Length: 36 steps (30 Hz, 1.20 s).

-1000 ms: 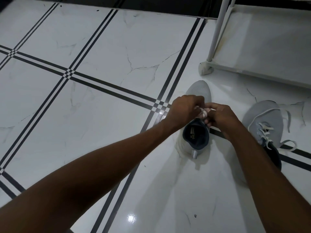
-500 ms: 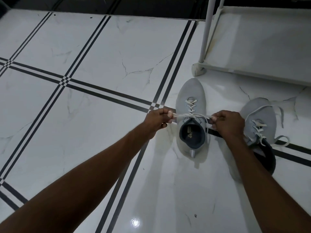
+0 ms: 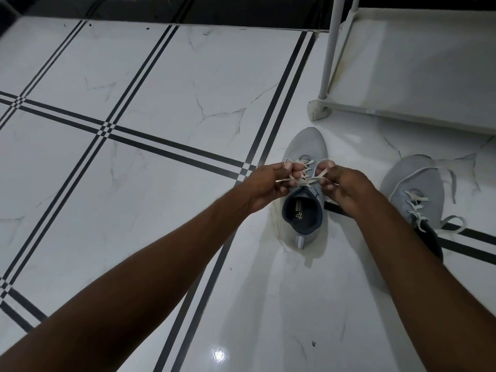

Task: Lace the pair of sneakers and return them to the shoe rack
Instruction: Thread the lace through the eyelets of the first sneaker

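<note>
A grey sneaker (image 3: 304, 142) with a dark blue collar stands on the floor, toe pointing away from me. Its white lace (image 3: 308, 180) crosses above the tongue. My left hand (image 3: 264, 185) pinches one lace end at the sneaker's left side. My right hand (image 3: 342, 185) pinches the other end at its right side. Both hands sit close together over the upper eyelets. The second grey sneaker (image 3: 413, 189) lies to the right with its lace loose on the tiles; my right forearm hides its heel.
A white shoe rack (image 3: 402, 114) stands at the upper right, its low shelf bare and its corner post near the sneaker's toe. The floor is glossy white marble tile (image 3: 161, 89) with black stripe lines. A dark band runs along the top edge.
My hands were pulled apart with the lace stretched between them half a second ago; now they have come back together over the tongue, crossing the lace ends.
</note>
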Available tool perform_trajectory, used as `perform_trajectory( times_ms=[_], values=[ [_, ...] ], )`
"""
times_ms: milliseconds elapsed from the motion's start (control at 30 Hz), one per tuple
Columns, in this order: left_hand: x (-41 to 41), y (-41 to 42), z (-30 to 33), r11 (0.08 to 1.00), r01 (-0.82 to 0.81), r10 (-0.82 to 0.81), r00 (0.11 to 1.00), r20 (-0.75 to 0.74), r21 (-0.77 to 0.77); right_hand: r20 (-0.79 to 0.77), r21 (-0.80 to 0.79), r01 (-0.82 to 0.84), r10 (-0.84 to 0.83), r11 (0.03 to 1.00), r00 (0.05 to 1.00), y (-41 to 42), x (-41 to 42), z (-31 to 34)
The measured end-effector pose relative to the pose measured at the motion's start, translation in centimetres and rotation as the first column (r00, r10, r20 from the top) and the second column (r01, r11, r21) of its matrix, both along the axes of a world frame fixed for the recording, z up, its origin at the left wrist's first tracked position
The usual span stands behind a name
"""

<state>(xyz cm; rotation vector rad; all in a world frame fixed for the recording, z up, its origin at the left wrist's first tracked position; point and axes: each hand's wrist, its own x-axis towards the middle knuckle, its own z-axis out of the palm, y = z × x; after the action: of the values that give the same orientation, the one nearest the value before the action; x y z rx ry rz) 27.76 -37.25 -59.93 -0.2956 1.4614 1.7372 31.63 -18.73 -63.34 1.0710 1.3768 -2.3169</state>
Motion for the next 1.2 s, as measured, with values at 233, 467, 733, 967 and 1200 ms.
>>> perform_trajectory(
  times_ms=[233, 467, 733, 967, 1200],
  values=[
    [-0.1, -0.2, 0.2, 1.0, 0.02, -0.021, 0.996, 0.091, 0.019, -0.05, -0.293, -0.094, 0.083, 0.952, 0.995, -0.1, -1.0, 0.1],
    [0.7, -0.5, -1.1, 0.992, 0.129, -0.128, 0.99, 0.054, -0.012, 0.087, -0.331, -0.046, 0.079, 0.942, 0.993, 0.1, -1.3, -1.0],
    [2.3, -2.0, -2.3, 0.991, 0.118, -0.113, 0.991, 0.068, -0.06, 0.218, -0.166, 0.154, -0.116, 0.974, 0.969, -2.7, -0.9, -1.4],
    [1.9, -1.7, -2.0, 0.989, 0.106, -0.097, 0.992, 0.085, -0.103, 0.189, 0.029, 0.152, -0.155, 0.988, 0.97, -3.5, -0.5, -1.2],
    [-1.2, -0.9, 1.6, 0.905, 0.008, -0.099, 0.976, -0.192, -0.425, 0.148, 0.076, -0.274, 0.261, 0.959, 0.954, 0.4, -0.9, 2.0]
  ],
)
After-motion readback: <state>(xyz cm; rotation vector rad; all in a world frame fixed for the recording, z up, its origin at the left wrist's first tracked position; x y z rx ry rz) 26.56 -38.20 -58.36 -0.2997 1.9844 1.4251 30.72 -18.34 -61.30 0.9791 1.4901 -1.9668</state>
